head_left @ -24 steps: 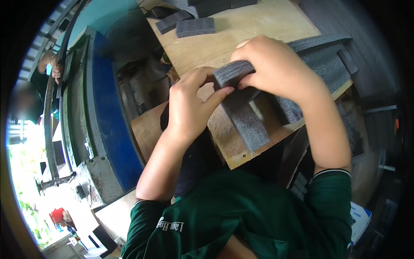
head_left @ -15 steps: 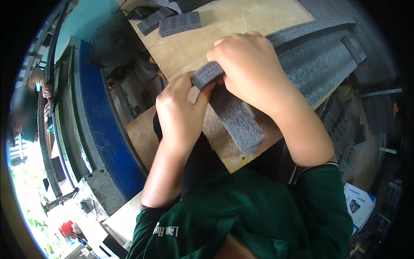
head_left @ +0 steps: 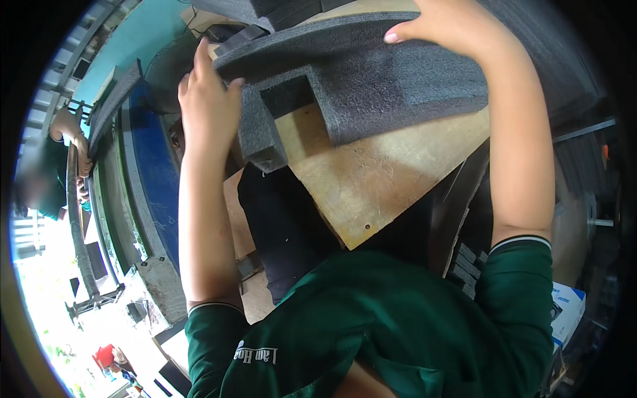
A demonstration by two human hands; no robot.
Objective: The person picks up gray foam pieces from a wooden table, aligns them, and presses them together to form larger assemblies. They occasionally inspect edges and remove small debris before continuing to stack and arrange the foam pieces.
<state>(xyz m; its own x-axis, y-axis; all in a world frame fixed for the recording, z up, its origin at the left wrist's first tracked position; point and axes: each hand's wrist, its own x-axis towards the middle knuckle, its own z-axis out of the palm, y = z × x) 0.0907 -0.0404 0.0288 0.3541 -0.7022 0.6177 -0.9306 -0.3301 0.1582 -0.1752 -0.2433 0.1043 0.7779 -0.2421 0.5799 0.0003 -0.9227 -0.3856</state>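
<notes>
A large dark-grey foam piece (head_left: 398, 86) lies across the wooden board (head_left: 371, 179), its long raised wall curving along the far side. Near its left end is a squarish gap through which wood shows. My left hand (head_left: 209, 103) is at that left end, fingers and thumb spread apart, the thumb by the foam's edge. At the far right, my right hand (head_left: 458, 26) has its thumb over the raised wall and appears to grip it; its other fingers are mostly out of view.
Dark foam blocks (head_left: 292, 13) are stacked beyond the piece. A blue panel (head_left: 152, 179) stands at left, where another person's hands (head_left: 83, 166) are near a long bar. Small grey foam blocks (head_left: 468, 265) lie low at right, and a white box (head_left: 567, 315) stands farther right.
The short foam block is no longer between my hands. My hands have moved apart, and the large foam piece has shifted left, across the board. The other person holds a dark strip higher up.
</notes>
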